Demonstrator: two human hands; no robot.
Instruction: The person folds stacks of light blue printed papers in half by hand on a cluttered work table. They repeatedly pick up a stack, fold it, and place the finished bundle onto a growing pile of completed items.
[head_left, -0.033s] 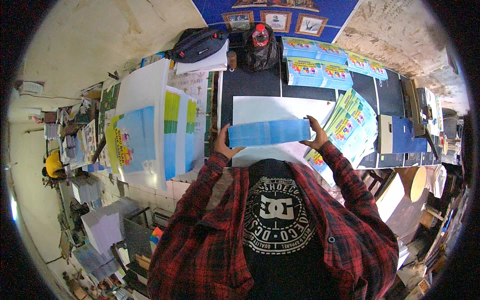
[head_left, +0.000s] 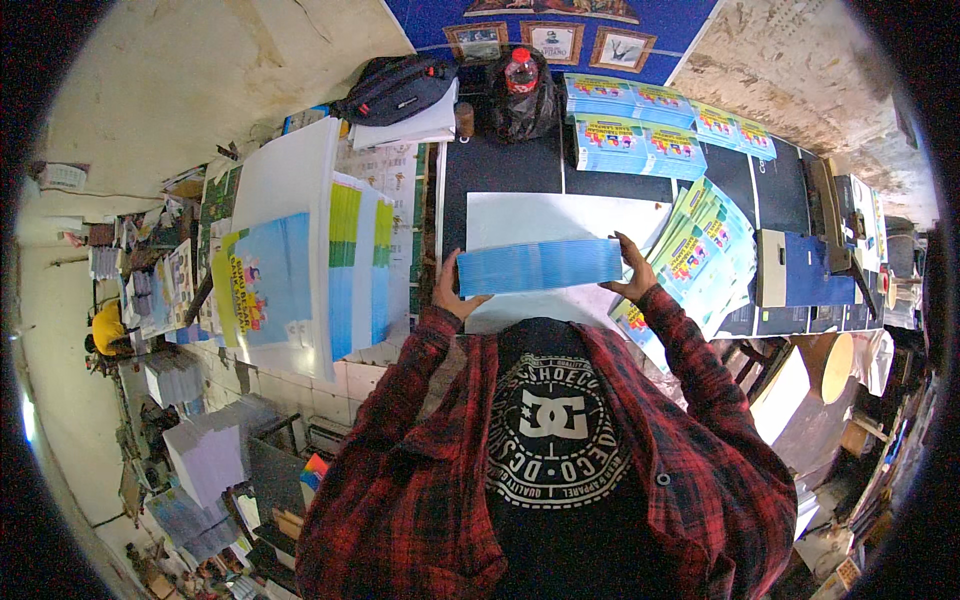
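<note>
A thick stack of booklets [head_left: 540,267] with light blue edges is held between my two hands, edges facing up. My left hand [head_left: 453,287] grips its left end, thumb along the near side. At the other end my right hand [head_left: 632,270] closes on it with thumb and fingers. Under the stack lies a large white sheet [head_left: 560,213] on the dark tabletop. Beside my right hand is a fanned pile of green and blue printed booklets [head_left: 705,250], partly hidden by my sleeve.
Neat booklet stacks [head_left: 640,145] stand at the back right. A bottle with a red cap [head_left: 521,72] and a black waist bag [head_left: 397,90] are at the back. Leftward lie large white boards [head_left: 285,190] and blue-and-green covers [head_left: 270,275]. A blue-and-beige box [head_left: 810,270] sits far right.
</note>
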